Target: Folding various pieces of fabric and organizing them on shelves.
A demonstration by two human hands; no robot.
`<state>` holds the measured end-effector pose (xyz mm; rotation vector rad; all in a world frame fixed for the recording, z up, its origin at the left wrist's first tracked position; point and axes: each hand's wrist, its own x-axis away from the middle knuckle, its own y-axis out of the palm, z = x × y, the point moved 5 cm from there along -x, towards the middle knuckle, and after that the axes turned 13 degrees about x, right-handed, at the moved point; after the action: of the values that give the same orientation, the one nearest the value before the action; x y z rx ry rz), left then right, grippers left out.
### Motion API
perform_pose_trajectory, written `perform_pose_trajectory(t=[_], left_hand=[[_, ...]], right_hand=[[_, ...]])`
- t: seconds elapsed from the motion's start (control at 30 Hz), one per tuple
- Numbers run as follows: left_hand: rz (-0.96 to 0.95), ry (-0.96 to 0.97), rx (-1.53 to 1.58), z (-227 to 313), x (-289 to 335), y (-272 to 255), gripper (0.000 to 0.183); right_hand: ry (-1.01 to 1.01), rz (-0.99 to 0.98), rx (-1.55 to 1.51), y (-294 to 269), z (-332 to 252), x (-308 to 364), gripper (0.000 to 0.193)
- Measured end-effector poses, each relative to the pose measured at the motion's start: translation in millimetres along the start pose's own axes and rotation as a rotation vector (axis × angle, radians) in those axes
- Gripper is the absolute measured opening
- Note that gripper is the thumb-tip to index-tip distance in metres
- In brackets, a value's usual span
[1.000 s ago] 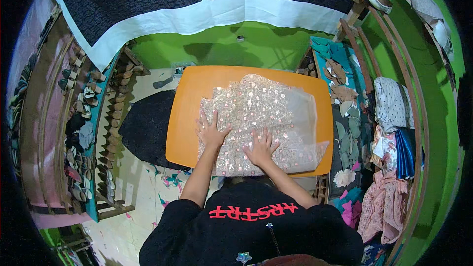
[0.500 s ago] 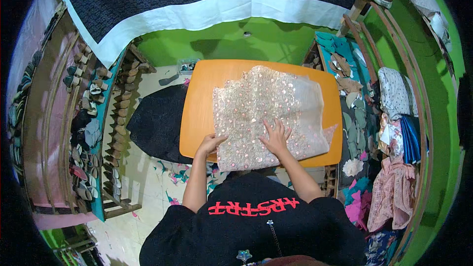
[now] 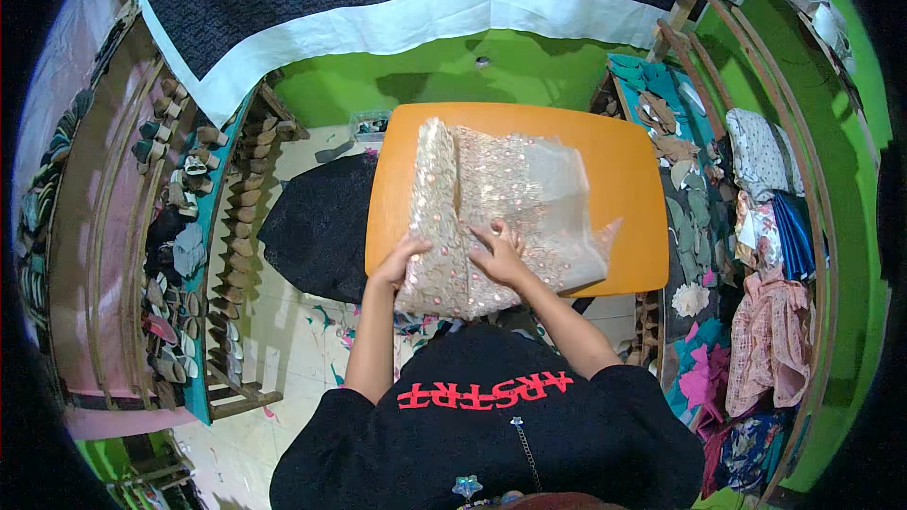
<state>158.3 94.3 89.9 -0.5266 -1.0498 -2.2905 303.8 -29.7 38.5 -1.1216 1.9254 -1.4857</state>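
Note:
A sequined fabric (image 3: 529,184), pale gold with pinkish discs and a sheer strip on its right, lies on the orange table (image 3: 624,170). Its left part is raised into a tall upright fold that stretches from the far end to the near edge. My left hand (image 3: 401,263) grips the left side of this fold, the fingers partly hidden by the cloth. Just right of the fold, my right hand (image 3: 503,257) rests on the fabric with its fingers apart. The near edge of the cloth hangs over the table's front.
Wooden racks with shoes (image 3: 175,274) stand at the left. Black fabric (image 3: 316,227) lies left of the table, with scraps scattered on the floor. Folded cloths (image 3: 761,156) and a pink lace fabric (image 3: 770,340) fill the right side. A clear bin (image 3: 369,125) sits behind the table.
The left part of the sequined fabric has been lifted and gathered into a fold toward the right. My right hand has shifted slightly left, and my left hand has closed on the cloth.

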Motion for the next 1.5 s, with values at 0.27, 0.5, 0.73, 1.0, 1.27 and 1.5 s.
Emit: perform_pose_trajectory(t=[0.27,0.5,0.73,1.0,1.27,1.5], left_hand=[[-0.329,0.256,-0.261,16.5,-17.3,82.5,0.043],[-0.528,0.581,-0.268,-47.0,-37.6,129.6,0.056],[-0.615,0.745,-0.48,-27.0,1.5,128.8,0.087],[0.252,0.916,-0.275,-67.1,32.3,13.2,0.106],[0.402,0.926,0.576,-117.7,-12.8,-76.5,0.05],[0.595,0.872,0.475,-104.0,-12.6,-51.8,0.057]], right_hand=[[0.011,0.017,-1.116,56.0,55.7,-36.1,0.05],[0.173,-0.047,-1.16,43.0,97.5,16.1,0.058],[0.35,-0.118,-1.232,-15.5,89.9,-50.1,0.069],[0.488,-0.213,-1.33,1.0,81.1,-47.6,0.088],[0.155,0.064,-0.944,6.8,72.7,-42.7,0.062],[-0.336,0.038,0.141,-37.8,16.7,19.4,0.077]])
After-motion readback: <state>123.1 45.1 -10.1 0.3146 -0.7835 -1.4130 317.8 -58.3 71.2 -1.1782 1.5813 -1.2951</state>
